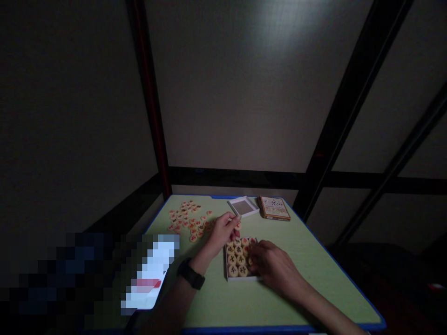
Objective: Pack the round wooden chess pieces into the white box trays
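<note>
A small white box lies on the green table and holds several round wooden game pieces with red and black marks. My right hand rests on the box's right side, its fingers curled over the pieces there. My left hand, with a black watch on the wrist, hovers just above the box's far edge, fingertips pinched together on what seems to be one piece. A loose pile of the same pieces lies to the left.
An empty white box tray and a printed box lid lie at the table's far side. A blurred white object lies at the table's left edge. Dark beams and a pale wall stand behind.
</note>
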`<action>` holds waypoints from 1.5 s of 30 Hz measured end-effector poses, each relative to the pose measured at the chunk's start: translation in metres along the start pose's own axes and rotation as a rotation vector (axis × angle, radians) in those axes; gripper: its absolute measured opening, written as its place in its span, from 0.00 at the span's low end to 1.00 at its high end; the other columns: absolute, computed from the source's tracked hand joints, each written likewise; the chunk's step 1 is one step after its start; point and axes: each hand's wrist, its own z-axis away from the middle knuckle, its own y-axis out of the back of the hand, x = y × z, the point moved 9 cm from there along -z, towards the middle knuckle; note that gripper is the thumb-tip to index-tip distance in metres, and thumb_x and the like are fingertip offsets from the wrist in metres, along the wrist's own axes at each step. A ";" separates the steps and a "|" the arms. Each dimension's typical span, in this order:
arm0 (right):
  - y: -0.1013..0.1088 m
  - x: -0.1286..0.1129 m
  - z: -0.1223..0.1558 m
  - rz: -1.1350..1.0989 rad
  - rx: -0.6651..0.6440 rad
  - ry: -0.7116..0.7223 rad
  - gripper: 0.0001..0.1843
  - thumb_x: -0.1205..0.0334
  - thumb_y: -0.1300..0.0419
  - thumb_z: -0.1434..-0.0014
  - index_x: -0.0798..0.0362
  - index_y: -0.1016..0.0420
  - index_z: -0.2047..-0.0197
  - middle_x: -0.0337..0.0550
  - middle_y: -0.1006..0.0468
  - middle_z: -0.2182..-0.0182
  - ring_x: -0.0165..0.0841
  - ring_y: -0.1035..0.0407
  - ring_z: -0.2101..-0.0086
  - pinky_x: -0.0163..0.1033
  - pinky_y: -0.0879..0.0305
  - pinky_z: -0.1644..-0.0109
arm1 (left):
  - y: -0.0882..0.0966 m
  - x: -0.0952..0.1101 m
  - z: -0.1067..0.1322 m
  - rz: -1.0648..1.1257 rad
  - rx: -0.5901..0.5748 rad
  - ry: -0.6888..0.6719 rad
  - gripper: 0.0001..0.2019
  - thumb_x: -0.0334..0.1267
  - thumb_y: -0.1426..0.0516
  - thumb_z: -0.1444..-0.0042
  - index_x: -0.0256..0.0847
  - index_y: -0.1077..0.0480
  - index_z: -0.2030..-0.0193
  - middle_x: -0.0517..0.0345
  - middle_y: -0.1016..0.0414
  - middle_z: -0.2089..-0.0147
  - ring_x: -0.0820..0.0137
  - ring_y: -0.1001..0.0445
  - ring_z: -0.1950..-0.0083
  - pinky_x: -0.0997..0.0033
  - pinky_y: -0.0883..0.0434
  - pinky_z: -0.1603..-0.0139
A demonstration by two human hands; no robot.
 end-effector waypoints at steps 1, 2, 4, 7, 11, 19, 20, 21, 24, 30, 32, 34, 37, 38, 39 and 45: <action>-0.002 0.002 -0.001 -0.011 0.006 -0.016 0.10 0.69 0.42 0.47 0.52 0.22 0.62 0.46 0.23 0.61 0.35 0.30 0.62 0.35 0.41 0.60 | 0.000 0.002 0.001 -0.007 -0.001 -0.008 0.22 0.60 0.43 0.51 0.41 0.38 0.69 0.66 0.33 0.82 0.79 0.38 0.84 0.82 0.46 0.84; -0.003 0.003 -0.002 -0.024 0.011 -0.025 0.10 0.68 0.41 0.48 0.51 0.22 0.62 0.45 0.23 0.61 0.35 0.30 0.62 0.35 0.41 0.60 | 0.000 0.003 0.001 -0.014 0.000 -0.016 0.22 0.60 0.43 0.51 0.41 0.38 0.69 0.66 0.33 0.82 0.79 0.38 0.84 0.82 0.46 0.84; -0.007 0.005 -0.003 -0.047 0.016 -0.030 0.10 0.67 0.40 0.48 0.50 0.22 0.62 0.44 0.22 0.62 0.36 0.30 0.60 0.35 0.42 0.60 | 0.000 0.005 0.002 -0.023 0.000 -0.026 0.22 0.61 0.43 0.51 0.41 0.39 0.70 0.66 0.33 0.82 0.80 0.38 0.84 0.82 0.47 0.84; -0.012 0.008 -0.003 -0.065 0.021 -0.041 0.09 0.65 0.38 0.48 0.49 0.21 0.63 0.43 0.21 0.65 0.36 0.29 0.61 0.35 0.41 0.61 | 0.000 0.004 0.001 -0.023 -0.006 -0.022 0.23 0.62 0.43 0.52 0.41 0.39 0.70 0.66 0.34 0.83 0.80 0.40 0.85 0.82 0.47 0.84; -0.016 0.014 -0.002 -0.096 0.027 -0.086 0.12 0.63 0.37 0.48 0.49 0.20 0.59 0.45 0.21 0.65 0.36 0.28 0.63 0.34 0.40 0.61 | -0.002 0.003 0.001 -0.024 -0.016 -0.019 0.24 0.63 0.43 0.53 0.42 0.39 0.70 0.67 0.34 0.83 0.80 0.40 0.85 0.82 0.47 0.84; -0.015 0.016 -0.003 -0.081 0.063 -0.103 0.09 0.64 0.36 0.48 0.51 0.24 0.61 0.43 0.22 0.66 0.35 0.28 0.65 0.34 0.40 0.63 | -0.001 0.003 0.003 -0.035 -0.004 0.004 0.23 0.61 0.43 0.52 0.42 0.39 0.69 0.67 0.33 0.83 0.81 0.41 0.85 0.83 0.48 0.84; -0.015 0.015 -0.003 -0.076 0.067 -0.098 0.08 0.63 0.36 0.48 0.51 0.24 0.62 0.44 0.22 0.66 0.35 0.28 0.65 0.34 0.40 0.62 | -0.001 0.003 0.002 -0.036 -0.003 0.006 0.23 0.62 0.43 0.52 0.42 0.40 0.69 0.67 0.33 0.83 0.81 0.41 0.86 0.83 0.48 0.85; -0.015 0.014 -0.003 -0.074 0.070 -0.094 0.07 0.63 0.36 0.47 0.52 0.25 0.63 0.44 0.22 0.67 0.35 0.28 0.65 0.34 0.40 0.62 | -0.001 0.002 0.002 -0.036 -0.004 0.005 0.23 0.62 0.43 0.52 0.42 0.40 0.70 0.67 0.34 0.83 0.81 0.41 0.86 0.82 0.48 0.85; -0.014 0.014 -0.003 -0.081 0.071 -0.087 0.05 0.63 0.36 0.47 0.52 0.26 0.65 0.44 0.22 0.67 0.35 0.28 0.66 0.35 0.40 0.63 | -0.001 0.000 0.001 -0.038 -0.010 0.001 0.23 0.61 0.43 0.52 0.41 0.39 0.70 0.67 0.34 0.83 0.80 0.41 0.86 0.82 0.47 0.85; 0.006 0.016 -0.004 -0.200 0.136 -0.033 0.04 0.65 0.39 0.45 0.52 0.26 0.64 0.42 0.22 0.68 0.34 0.29 0.67 0.35 0.40 0.63 | -0.004 -0.005 -0.001 -0.047 -0.024 0.010 0.21 0.59 0.45 0.47 0.41 0.39 0.69 0.66 0.33 0.82 0.79 0.38 0.85 0.81 0.46 0.84; 0.018 0.014 -0.007 -0.236 0.208 0.006 0.07 0.65 0.42 0.42 0.53 0.26 0.60 0.43 0.22 0.66 0.35 0.29 0.65 0.37 0.38 0.61 | -0.008 -0.005 -0.001 -0.044 -0.051 0.002 0.20 0.58 0.45 0.47 0.41 0.39 0.69 0.65 0.32 0.81 0.79 0.38 0.84 0.81 0.46 0.84; 0.028 0.010 -0.010 -0.234 0.274 0.054 0.13 0.64 0.43 0.41 0.53 0.27 0.53 0.45 0.21 0.63 0.36 0.29 0.63 0.38 0.37 0.59 | -0.013 -0.004 0.000 -0.061 -0.093 -0.023 0.20 0.58 0.45 0.46 0.41 0.38 0.68 0.64 0.31 0.79 0.79 0.39 0.84 0.80 0.46 0.83; 0.031 0.003 -0.016 -0.172 0.304 0.099 0.16 0.61 0.43 0.40 0.54 0.29 0.48 0.46 0.22 0.61 0.36 0.29 0.62 0.39 0.37 0.59 | -0.020 -0.001 0.003 -0.104 -0.148 -0.070 0.18 0.55 0.44 0.46 0.41 0.38 0.67 0.67 0.33 0.81 0.79 0.42 0.84 0.79 0.47 0.82; 0.030 0.001 -0.017 -0.152 0.302 0.104 0.15 0.61 0.43 0.40 0.53 0.28 0.50 0.46 0.22 0.62 0.36 0.29 0.63 0.38 0.37 0.60 | -0.020 0.000 0.004 -0.115 -0.154 -0.085 0.17 0.54 0.44 0.46 0.41 0.38 0.66 0.69 0.35 0.82 0.79 0.43 0.83 0.79 0.47 0.82; 0.029 0.000 -0.019 -0.137 0.302 0.105 0.12 0.60 0.43 0.39 0.53 0.26 0.53 0.45 0.23 0.63 0.35 0.29 0.64 0.37 0.38 0.61 | -0.021 0.000 0.005 -0.122 -0.154 -0.097 0.16 0.52 0.43 0.46 0.42 0.38 0.65 0.70 0.37 0.82 0.78 0.43 0.83 0.79 0.47 0.81; 0.030 0.002 -0.016 -0.139 0.330 0.073 0.08 0.60 0.44 0.40 0.53 0.26 0.60 0.43 0.24 0.67 0.33 0.31 0.68 0.36 0.40 0.64 | -0.027 0.004 0.012 -0.196 -0.214 -0.137 0.11 0.47 0.45 0.43 0.44 0.38 0.60 0.71 0.36 0.81 0.75 0.39 0.80 0.77 0.44 0.77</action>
